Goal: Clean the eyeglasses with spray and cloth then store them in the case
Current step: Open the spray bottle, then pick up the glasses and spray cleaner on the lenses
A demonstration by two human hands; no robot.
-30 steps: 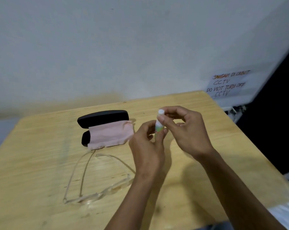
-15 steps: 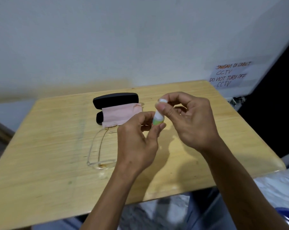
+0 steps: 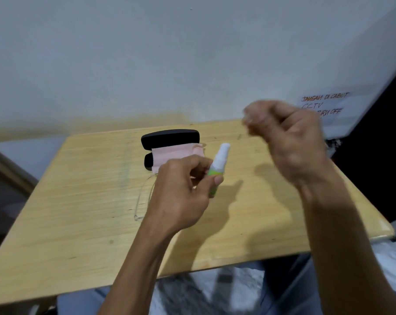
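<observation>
My left hand (image 3: pixel 181 194) grips a small white spray bottle with a green label (image 3: pixel 218 162) over the middle of the table, nozzle pointing up and away. My right hand (image 3: pixel 288 144) is raised to the right of it, blurred, its fingertips pinched on a small pale cap. Thin clear-framed eyeglasses (image 3: pixel 139 196) lie on the table, mostly hidden behind my left hand. The black glasses case (image 3: pixel 169 137) sits open at the back, with a pink cloth (image 3: pixel 174 155) draped over it.
The wooden table (image 3: pixel 79 201) stands against a pale wall. A white board with a handwritten CCTV notice (image 3: pixel 324 105) leans at the right, beside a dark gap. The floor and my lap show below the table's near edge.
My right hand has left the top of the bottle and swung up to the right. The bottle's white nozzle now stands bare in my left hand. The camera has tilted.
</observation>
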